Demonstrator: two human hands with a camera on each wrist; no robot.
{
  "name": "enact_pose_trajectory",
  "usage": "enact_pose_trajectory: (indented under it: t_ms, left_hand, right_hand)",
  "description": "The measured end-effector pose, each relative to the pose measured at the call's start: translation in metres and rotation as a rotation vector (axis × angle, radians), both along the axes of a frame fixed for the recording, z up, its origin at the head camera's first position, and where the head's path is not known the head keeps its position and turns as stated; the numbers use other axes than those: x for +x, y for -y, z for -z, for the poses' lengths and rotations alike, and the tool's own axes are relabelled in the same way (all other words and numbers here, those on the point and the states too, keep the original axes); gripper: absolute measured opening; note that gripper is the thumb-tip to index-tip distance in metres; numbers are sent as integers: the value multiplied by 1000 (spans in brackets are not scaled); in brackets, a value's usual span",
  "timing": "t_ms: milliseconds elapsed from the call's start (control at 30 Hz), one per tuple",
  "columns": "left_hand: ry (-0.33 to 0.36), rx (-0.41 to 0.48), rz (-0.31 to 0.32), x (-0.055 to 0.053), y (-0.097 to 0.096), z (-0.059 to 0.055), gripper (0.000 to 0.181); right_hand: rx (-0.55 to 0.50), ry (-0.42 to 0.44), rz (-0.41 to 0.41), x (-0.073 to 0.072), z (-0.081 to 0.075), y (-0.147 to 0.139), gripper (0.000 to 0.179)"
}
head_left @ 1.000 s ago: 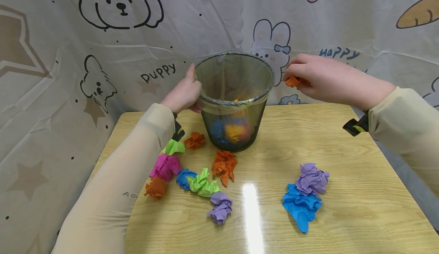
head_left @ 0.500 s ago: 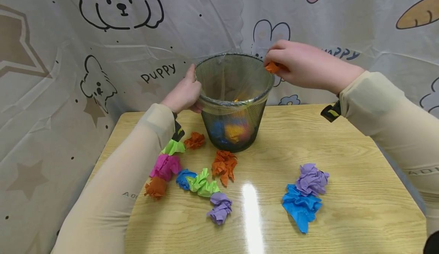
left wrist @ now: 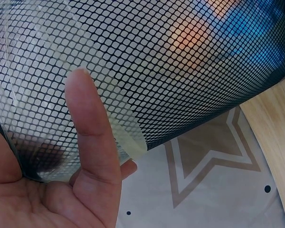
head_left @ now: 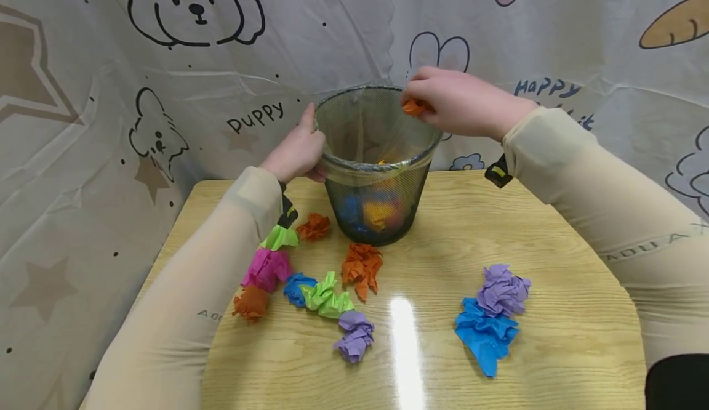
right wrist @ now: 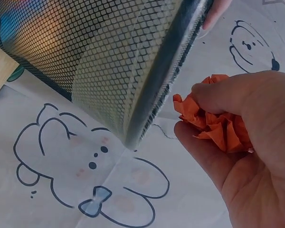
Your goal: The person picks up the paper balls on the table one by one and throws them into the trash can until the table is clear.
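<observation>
A black wire-mesh wastebasket with a clear plastic liner stands at the back of the table, crumpled coloured paper inside it. My left hand holds its rim at the left side. In the left wrist view, one finger lies along the outside of the mesh. Over the right part of the rim, my right hand grips a crumpled orange paper ball between thumb and fingers. Most of that ball is hidden by the hand in the head view.
Several paper balls lie left of centre, among them an orange one, a green one and a pink one. At the right, a purple ball touches a blue one. A printed curtain hangs behind the table.
My right hand has moved left with the orange paper ball, from beside the wastebasket to over its rim. The left hand and the balls on the table have stayed put.
</observation>
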State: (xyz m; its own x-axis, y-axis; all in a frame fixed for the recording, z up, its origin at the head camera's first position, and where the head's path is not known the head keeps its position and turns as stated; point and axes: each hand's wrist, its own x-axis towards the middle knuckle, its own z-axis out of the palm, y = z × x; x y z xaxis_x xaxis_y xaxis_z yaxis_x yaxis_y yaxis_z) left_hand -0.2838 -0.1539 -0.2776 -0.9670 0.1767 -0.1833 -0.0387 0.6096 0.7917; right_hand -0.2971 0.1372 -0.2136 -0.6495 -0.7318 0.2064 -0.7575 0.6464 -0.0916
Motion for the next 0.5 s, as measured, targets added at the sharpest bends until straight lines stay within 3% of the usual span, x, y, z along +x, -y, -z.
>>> enact_pose_trajectory:
  t_ms: [267, 500]
  left_hand:
    - [1, 7, 1, 0, 0, 1, 71]
    - [-1, 1, 2, 0, 0, 0, 71]
  right_hand:
    - [85, 97, 5, -14, 7, 13, 24]
    - [121, 122, 18, -18, 11, 20, 25]
